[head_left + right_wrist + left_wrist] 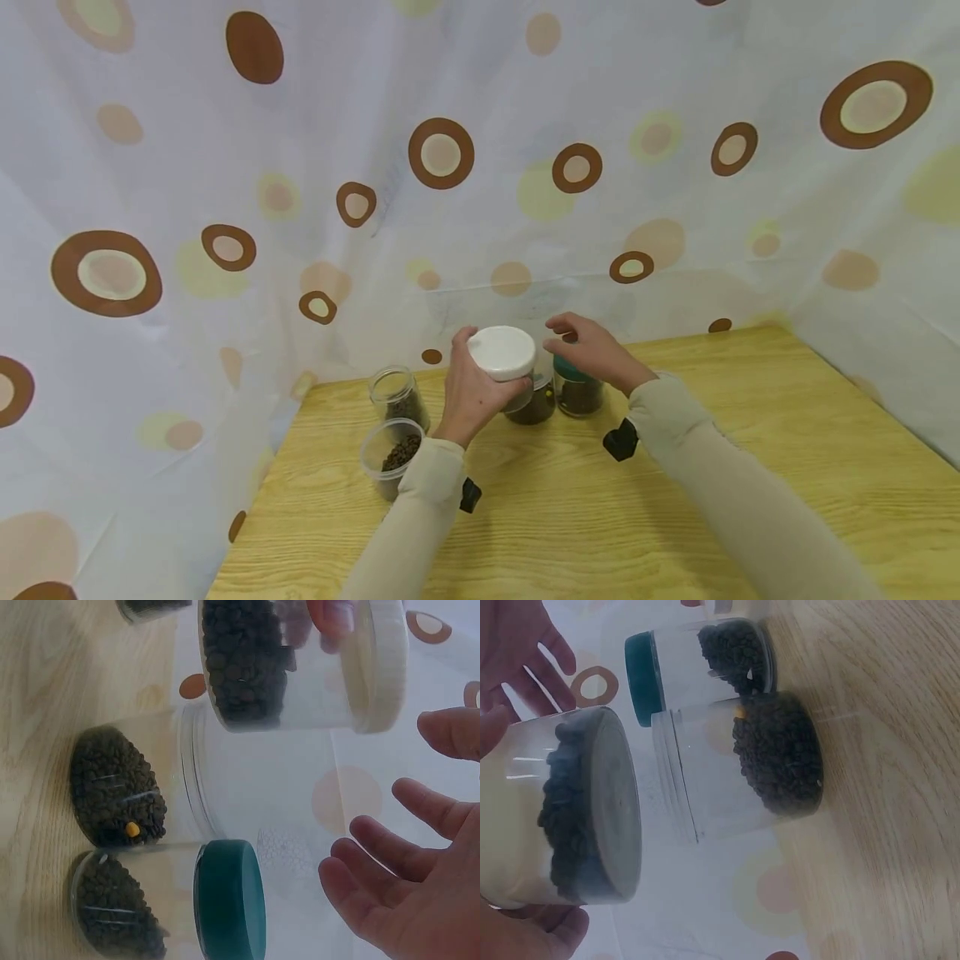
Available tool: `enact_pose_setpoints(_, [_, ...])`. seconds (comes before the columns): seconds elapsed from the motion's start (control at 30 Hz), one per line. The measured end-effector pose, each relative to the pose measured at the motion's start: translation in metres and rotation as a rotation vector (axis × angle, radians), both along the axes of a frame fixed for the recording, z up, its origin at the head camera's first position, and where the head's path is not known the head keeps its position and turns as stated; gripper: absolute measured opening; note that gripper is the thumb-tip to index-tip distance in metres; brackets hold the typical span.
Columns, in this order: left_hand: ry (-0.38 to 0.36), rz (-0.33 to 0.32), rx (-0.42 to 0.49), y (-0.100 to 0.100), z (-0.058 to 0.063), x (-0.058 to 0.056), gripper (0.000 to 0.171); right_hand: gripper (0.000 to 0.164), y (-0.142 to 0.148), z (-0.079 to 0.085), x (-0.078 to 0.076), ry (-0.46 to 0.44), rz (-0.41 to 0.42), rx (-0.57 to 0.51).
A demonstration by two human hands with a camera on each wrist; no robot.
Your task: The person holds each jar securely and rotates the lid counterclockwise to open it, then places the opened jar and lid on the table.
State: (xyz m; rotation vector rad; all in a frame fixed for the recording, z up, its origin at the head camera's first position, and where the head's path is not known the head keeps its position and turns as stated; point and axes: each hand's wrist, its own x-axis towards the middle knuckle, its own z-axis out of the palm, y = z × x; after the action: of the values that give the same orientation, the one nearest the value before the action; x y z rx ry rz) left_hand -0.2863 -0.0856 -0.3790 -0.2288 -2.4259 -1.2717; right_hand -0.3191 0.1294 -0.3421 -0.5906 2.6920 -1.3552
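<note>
My left hand (480, 398) grips a clear jar with a white lid (502, 352), raised off the table and partly filled with dark brown pellets (244, 667). Thumb and fingers wrap its side, just below the lid. My right hand (596, 352) holds nothing; its fingers are spread and loosely bent in the air to the right of the white-lidded jar (592, 810). Below the hands stand two more jars of dark pellets: a lidless clear one (735, 765) with a small yellow-orange piece inside, and beside it one with a green lid (232, 900).
To the left stand an open glass jar (397, 396) and, nearer me, an open clear plastic tub (382, 475), both holding dark pellets. The wood-grain table (585, 517) ends at a wall covering (480, 233) with brown, yellow and peach spots.
</note>
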Motion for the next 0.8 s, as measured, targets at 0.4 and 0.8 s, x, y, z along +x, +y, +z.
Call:
enact_pose_setpoints(0.4, [0.065,-0.058,-0.244,-0.002,-0.004,0.001,0.106,0.058,-0.016,-0.004,0.009,-0.018,0.096,-0.002])
enact_pose_setpoints(0.8, [0.118,-0.087,-0.359,0.002,0.001,0.005,0.111,0.064,-0.030,-0.002,0.018,-0.013,0.117,0.036])
